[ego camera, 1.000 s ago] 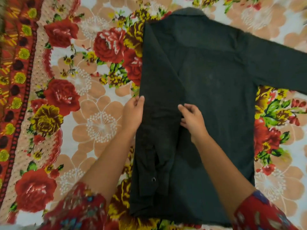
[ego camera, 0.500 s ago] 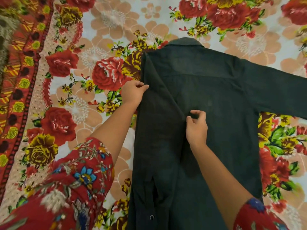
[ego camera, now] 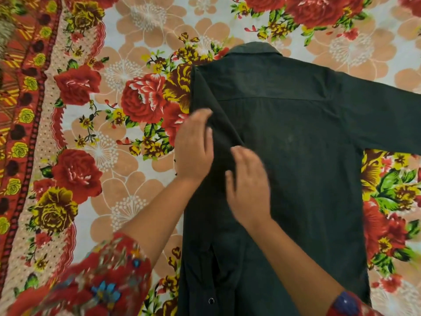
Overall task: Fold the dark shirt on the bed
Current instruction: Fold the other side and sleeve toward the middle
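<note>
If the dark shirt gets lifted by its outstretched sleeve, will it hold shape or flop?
Probably floppy: the dark shirt lies flat and its folded-in side creases softly near the hem. Likely light, since the cloth looks thin. Pushed, it would probably bunch rather than slide on the floral bedsheet.

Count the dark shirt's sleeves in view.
2. One sleeve lies spread out to the right; the other sleeve is folded in down the shirt's left side.

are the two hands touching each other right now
Apart. The head view shows a strip of dark shirt between the left hand and the right hand.
</note>
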